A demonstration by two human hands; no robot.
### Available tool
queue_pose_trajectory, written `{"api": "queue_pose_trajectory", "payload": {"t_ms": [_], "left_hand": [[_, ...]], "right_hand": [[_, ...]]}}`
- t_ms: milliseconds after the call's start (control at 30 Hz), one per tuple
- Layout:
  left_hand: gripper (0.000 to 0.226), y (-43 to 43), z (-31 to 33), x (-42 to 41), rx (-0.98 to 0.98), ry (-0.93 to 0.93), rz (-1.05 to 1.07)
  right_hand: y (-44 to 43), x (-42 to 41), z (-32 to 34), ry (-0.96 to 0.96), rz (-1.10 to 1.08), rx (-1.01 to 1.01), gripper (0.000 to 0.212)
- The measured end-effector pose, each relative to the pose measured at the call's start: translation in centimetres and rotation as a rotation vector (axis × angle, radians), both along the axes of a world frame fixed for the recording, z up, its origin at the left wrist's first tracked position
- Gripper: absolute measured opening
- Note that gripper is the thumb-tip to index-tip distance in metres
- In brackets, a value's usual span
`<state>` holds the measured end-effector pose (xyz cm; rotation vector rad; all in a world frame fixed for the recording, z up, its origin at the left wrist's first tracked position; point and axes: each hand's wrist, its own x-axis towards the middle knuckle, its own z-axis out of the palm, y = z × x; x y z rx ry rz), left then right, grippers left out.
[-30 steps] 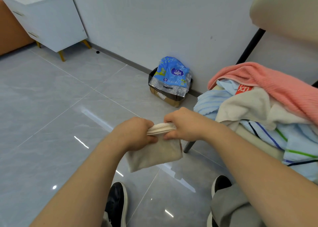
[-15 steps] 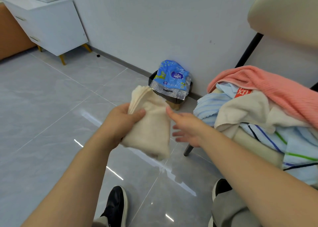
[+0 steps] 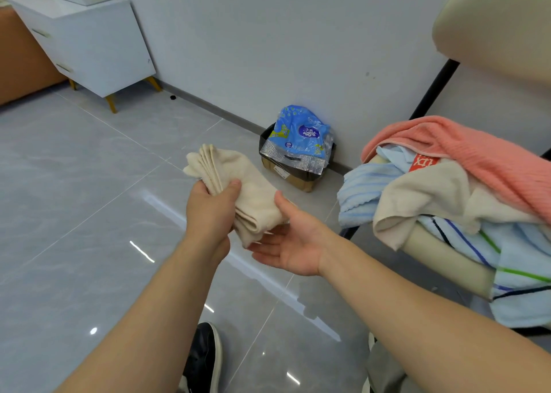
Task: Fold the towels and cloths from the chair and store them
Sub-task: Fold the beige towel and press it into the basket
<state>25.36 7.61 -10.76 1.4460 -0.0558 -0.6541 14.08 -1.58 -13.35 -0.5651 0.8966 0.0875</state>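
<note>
Beige folded cloth (image 3: 253,190) gripped in left hand (image 3: 211,210), right hand (image 3: 293,243) flat, palm-up beneath it.

White characters on red tag (image 3: 423,163); illegible

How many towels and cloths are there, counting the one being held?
5: folded beige cloth in the left hand; on the chair, pink towel on top, light blue towel nearest the hands, cream cloth in the middle, striped towel below. More may be hidden.
</note>
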Motion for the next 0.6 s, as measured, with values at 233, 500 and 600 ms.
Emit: {"api": "queue_pose_trajectory", "payload": {"t_ms": [233, 500, 600], "left_hand": [[0.048, 0.1, 1.0, -0.5, -0.301, 0.360, -0.116], [0.095, 2.1, 2.4, 1.9, -0.549, 0.734, -0.481], [0.077, 1.7, 2.6, 1.3, -0.264, 0.521, -0.547]], "right_hand": [[-2.8, 0.3, 2.1, -0.132, -0.363, -0.288, 0.037], [-6.9, -3.4, 7.2, -0.295, -0.123, -0.619, 0.034], [-7.1, -4.2, 6.9, -0.233, 0.023, -0.602, 0.032]]}}
